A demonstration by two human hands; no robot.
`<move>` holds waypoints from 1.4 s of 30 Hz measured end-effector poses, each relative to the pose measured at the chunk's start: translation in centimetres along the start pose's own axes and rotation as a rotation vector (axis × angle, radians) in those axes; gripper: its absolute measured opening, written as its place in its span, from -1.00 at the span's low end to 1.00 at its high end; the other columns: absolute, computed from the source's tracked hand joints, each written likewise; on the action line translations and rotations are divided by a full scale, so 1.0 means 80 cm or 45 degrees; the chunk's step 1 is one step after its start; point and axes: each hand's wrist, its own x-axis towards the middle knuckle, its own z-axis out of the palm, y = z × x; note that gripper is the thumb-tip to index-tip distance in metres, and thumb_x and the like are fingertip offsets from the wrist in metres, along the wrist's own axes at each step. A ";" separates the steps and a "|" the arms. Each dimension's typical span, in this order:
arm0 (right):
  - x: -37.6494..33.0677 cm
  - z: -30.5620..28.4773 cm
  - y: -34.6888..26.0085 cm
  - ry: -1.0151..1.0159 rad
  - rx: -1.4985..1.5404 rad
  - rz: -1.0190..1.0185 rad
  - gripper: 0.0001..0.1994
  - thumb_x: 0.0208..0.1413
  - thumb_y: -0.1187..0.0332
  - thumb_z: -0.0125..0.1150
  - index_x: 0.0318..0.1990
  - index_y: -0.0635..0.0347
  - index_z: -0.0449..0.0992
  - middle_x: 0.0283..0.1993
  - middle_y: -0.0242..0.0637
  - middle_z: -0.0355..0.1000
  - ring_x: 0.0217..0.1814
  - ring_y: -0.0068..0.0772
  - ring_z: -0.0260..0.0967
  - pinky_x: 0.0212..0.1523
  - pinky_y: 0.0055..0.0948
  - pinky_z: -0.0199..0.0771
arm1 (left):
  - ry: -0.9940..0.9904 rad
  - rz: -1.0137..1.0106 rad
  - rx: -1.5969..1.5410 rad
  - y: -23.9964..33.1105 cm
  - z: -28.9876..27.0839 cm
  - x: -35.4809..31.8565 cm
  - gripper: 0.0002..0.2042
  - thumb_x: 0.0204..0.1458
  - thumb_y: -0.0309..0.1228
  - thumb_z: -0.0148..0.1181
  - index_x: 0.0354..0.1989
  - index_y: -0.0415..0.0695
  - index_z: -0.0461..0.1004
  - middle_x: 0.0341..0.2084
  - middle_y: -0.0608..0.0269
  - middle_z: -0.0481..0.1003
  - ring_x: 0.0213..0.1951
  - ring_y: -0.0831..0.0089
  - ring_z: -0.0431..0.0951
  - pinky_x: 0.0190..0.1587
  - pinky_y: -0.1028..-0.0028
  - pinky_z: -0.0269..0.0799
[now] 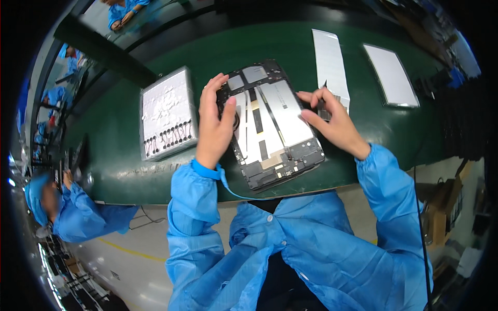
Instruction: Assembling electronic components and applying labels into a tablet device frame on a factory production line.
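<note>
Close to me, on the near side of the green tabletop (119,179), lies the opened tablet (271,127), innards up, its far end slanting left. I judge it light and stiff, smooth enough to slide, yet fragile: the silvery panels (291,115) could dent and the thin ribbon cables (272,115) tear, so its outer rim seems the safest hold. My left grip (215,124) lies open along the left side, thumb apart from the extended fingers, wrist in a blue strap (206,170). My right grip (334,122) bends in at the right edge, fingers curled; I cannot tell whether it pinches anything. Farther off lies a white strip (329,54).
</note>
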 end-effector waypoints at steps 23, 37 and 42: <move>0.445 0.067 0.063 0.146 0.922 0.399 -0.87 -0.02 0.44 0.35 -0.39 0.18 0.48 -0.40 -0.39 0.43 -0.32 -0.46 0.40 -0.25 -0.45 0.46 | 0.461 -0.185 -0.540 -0.009 0.046 -0.013 -0.64 0.04 -0.59 0.09 0.05 -0.18 0.31 0.22 -0.08 0.11 0.26 -0.06 0.15 0.32 0.18 0.07; 0.393 0.061 0.023 -0.075 0.229 -0.234 -0.64 0.41 0.17 -0.13 0.08 0.30 0.36 0.12 0.01 0.47 0.06 -0.27 0.51 0.02 -0.41 0.48 | 0.379 -0.067 -0.357 -0.004 0.036 -0.013 -0.67 -0.04 -0.60 0.14 -0.05 -0.12 0.39 0.14 -0.05 0.19 0.24 -0.07 0.15 0.31 0.13 0.04; 0.222 -0.098 0.037 0.065 0.059 -0.122 -0.43 0.44 -0.05 -0.35 0.04 0.31 0.43 -0.25 -0.11 0.57 -0.47 -0.52 0.44 -0.44 -0.55 0.44 | 0.094 0.213 -0.236 0.015 0.005 0.002 -0.78 -0.01 -0.63 0.09 -0.21 -0.07 0.52 0.07 0.08 0.35 0.14 0.05 0.32 0.14 0.22 0.27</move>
